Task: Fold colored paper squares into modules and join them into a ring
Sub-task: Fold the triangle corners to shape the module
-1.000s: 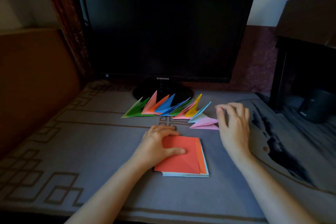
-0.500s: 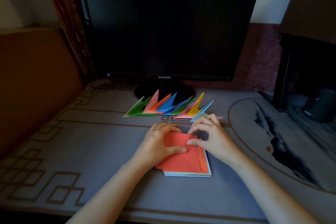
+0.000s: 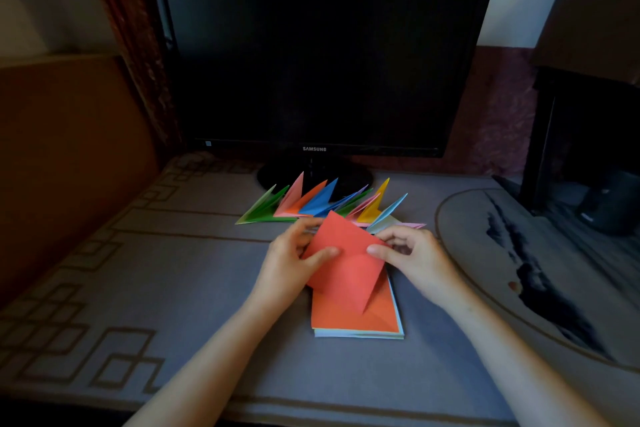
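Paper square [image 3: 346, 267]: red. Paper stack [image 3: 379, 314]: orange top sheet, pale blue lower edges. Folded modules [image 3: 318, 203]: green, pink, orange, blue, yellow, light blue. Table cover [image 3: 173, 288]: grey, with brown angular line pattern. Monitor [image 3: 322, 55]: black casing, white lettering

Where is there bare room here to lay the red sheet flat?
Bare cloth left of the paper stack, out to the patterned border; a narrower strip to its right. Crowded: folded modules between monitor stand and the left hand and right hand holding the red sheet.
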Available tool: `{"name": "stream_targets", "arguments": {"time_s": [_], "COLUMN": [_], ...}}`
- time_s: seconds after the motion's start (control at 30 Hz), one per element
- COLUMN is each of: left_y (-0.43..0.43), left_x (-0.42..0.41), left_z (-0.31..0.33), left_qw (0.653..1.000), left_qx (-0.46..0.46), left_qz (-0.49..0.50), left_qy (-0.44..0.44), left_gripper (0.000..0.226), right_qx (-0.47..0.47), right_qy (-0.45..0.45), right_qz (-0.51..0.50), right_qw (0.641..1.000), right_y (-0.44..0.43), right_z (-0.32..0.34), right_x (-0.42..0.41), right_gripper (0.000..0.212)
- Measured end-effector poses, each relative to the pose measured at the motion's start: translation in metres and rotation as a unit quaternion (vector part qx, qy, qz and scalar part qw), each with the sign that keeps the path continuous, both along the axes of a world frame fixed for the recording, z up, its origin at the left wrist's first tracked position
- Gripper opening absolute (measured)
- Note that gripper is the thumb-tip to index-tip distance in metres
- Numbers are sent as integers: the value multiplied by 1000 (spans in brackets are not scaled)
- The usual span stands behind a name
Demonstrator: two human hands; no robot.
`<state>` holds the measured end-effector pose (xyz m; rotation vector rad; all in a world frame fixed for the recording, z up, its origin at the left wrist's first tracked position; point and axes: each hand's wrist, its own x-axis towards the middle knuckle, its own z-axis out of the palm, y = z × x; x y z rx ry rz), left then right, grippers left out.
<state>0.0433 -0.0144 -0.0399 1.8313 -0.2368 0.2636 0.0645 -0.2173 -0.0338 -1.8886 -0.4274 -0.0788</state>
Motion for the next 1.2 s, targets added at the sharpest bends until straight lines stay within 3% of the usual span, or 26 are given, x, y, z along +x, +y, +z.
{"name": "stream_targets", "arguments": {"time_s": [0.17,0.27,0.33,0.43,0.5,0.6,0.67,0.77,0.9,1.07,1.2], "left_y": [2,3,3,4,3,0,-2,-4,-6,-11,-10], "left_x": [5,5,3,3,3,0,-3,-5,-6,-9,-6], "left_z": [-2,-1,2,2,3,5,7,10,11,12,6], "left_qw": [997,992,987,985,985,985,982,977,964,975,986], "left_qx": [-48,-101,-126,-133,-124,-105,-105,-110,-151,-114,-82], "left_qz": [-5,-11,-25,-36,-47,-78,-105,-117,-123,-107,-69], "left_qy": [51,81,97,104,108,110,113,137,182,156,127], "left_gripper": [11,9,10,16,13,11,15,29,57,44,33], "right_qx": [39,21,-39,-151,-164,-115,-54,13,52,102,102], "right_qy": [-22,-50,-55,-72,-112,-144,-126,-85,-44,-7,8], "right_qz": [-6,49,100,119,81,37,26,9,-7,0,12], "right_qw": [999,997,993,979,977,982,990,996,998,995,995], "right_y": [3,0,-3,-5,-3,1,5,8,11,14,16], "right_z": [4,8,11,9,4,1,1,0,1,2,3], "right_x": [-2,-3,-5,-6,-4,-1,-2,-4,-5,-7,-7], "right_gripper": [12,51,64,59,48,30,15,7,21,37,34]}}
